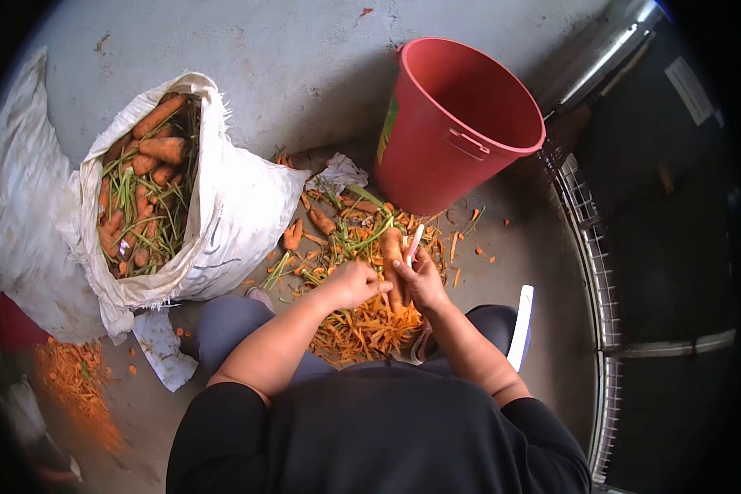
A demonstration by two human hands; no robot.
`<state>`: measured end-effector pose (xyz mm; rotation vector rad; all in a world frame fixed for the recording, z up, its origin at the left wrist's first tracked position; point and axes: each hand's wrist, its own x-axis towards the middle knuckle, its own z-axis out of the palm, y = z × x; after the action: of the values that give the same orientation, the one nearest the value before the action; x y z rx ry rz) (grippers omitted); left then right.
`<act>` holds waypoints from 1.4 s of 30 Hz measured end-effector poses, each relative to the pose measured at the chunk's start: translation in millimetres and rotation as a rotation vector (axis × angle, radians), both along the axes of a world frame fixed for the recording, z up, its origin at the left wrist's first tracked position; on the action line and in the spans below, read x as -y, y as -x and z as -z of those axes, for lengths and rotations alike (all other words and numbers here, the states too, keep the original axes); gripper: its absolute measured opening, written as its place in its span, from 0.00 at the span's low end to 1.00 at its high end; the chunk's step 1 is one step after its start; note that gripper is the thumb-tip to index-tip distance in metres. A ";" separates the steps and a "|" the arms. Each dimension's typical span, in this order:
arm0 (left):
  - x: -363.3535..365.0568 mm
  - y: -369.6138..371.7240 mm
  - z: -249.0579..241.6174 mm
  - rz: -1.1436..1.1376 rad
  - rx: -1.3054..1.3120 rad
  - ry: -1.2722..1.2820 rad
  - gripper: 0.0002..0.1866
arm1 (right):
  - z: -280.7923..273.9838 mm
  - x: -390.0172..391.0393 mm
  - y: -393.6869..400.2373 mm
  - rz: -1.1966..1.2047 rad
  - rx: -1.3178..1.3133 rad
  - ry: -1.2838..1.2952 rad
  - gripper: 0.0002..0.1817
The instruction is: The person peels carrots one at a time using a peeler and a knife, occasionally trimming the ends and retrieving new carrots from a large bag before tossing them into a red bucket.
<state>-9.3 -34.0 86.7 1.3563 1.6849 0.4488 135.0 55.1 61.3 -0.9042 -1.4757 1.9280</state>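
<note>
A large orange carrot (393, 255) points away from me between my hands, above a heap of orange peelings (362, 331). My right hand (422, 281) is closed around a white-handled tool (415, 241) and touches the carrot's right side; the tool's working end cannot be made out. At the carrot's lower left is my left hand (356, 285), its fingers curled together with the fingertips at the carrot's near part. Whether they pinch anything is too small to tell. Green stems (361, 240) and a few carrots lie just beyond the hands.
An open white sack (243, 206) of carrots with green tops leans at the left. A tall red bin (445, 165) stands at the back, right of centre. More shavings (72, 379) lie on the floor at the lower left. Metal racking (605, 329) runs along the right.
</note>
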 end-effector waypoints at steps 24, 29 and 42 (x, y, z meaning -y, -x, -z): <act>-8.8 43.3 17.9 -0.412 0.567 -0.759 0.20 | -16.5 -23.8 -45.3 -0.209 0.336 0.459 0.14; -7.0 49.6 15.3 -0.507 0.126 -0.929 0.22 | -16.5 -17.2 -38.0 -0.144 0.546 0.142 0.15; -5.5 35.5 22.5 -0.702 1.465 -0.053 0.18 | -63.6 -35.8 -14.8 0.376 -0.144 0.134 0.06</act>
<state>-44.8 -28.5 64.2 0.1244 0.7661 1.4356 149.7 90.9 124.9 -0.9985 -1.0194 1.7818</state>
